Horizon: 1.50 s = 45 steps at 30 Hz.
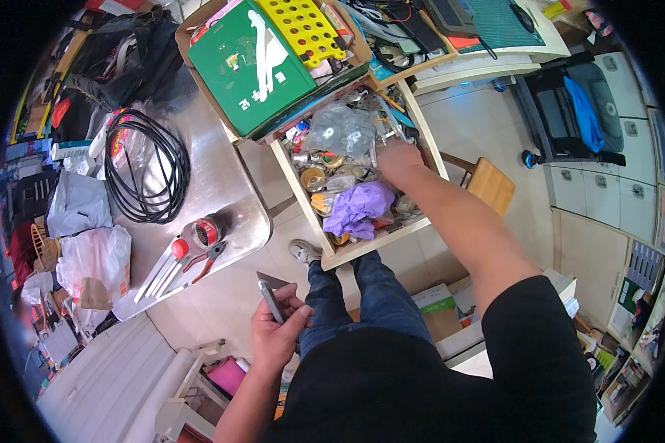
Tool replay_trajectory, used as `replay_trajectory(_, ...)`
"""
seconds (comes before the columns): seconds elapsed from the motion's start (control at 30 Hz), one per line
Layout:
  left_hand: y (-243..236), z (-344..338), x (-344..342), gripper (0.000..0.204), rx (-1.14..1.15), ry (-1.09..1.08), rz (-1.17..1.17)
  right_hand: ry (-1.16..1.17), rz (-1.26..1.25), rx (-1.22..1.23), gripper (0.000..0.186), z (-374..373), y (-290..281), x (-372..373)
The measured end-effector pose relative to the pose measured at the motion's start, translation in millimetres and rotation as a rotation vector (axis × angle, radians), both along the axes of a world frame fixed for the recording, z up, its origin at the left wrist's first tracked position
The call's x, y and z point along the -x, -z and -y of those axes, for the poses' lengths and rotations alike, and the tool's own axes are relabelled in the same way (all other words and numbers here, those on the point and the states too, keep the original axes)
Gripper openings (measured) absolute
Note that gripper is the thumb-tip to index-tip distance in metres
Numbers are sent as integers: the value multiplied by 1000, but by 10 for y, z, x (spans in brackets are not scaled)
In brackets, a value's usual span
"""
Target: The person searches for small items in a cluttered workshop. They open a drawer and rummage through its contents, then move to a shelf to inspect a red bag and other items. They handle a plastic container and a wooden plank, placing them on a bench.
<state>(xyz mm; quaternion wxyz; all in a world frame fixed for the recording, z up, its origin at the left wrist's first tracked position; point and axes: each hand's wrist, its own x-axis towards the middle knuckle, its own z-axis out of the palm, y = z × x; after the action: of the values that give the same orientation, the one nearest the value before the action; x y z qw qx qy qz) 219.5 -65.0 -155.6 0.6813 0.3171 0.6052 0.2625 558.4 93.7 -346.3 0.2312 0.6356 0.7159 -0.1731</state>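
My left hand (277,328) is closed around a flat metal tool (268,295) with an angled piece at its top, low in the view. My right hand (399,162) reaches into an open drawer (335,260) crammed with small items, near a crumpled clear plastic bag (336,129); its fingertips are hidden among the contents. A crumpled purple bag (358,210) lies in the drawer below my right hand. A cardboard box (358,77) with a green case (240,63) and a yellow perforated piece (295,26) sits above the drawer.
A steel table (229,192) on the left holds coiled black cable (144,166), a red-lidded jar (203,235), pliers (203,269) and white sticks. A wooden stool (491,188), a black chair (561,111) and white cabinets (635,199) stand at the right. Bags (92,269) crowd the far left.
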Motion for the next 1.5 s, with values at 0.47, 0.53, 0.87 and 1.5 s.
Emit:
replay_trajectory(0.47, 56, -43, -158, 40, 9, -2, 20, 335, -348, -352, 15, 563, 156, -383)
replay_trajectory(0.53, 55, -54, -210, 39, 14, -4, 20, 295, -385, -383, 14, 554, 176, -405)
replay_trajectory(0.87, 89, -163, -537, 33, 32, -97, 3, 246, -249, -172, 18, 255, 61, -294)
replay_trajectory(1.5, 198, -315, -912, 27, 89, -232, 2, 405, -520, -256, 22, 520, -66, -409)
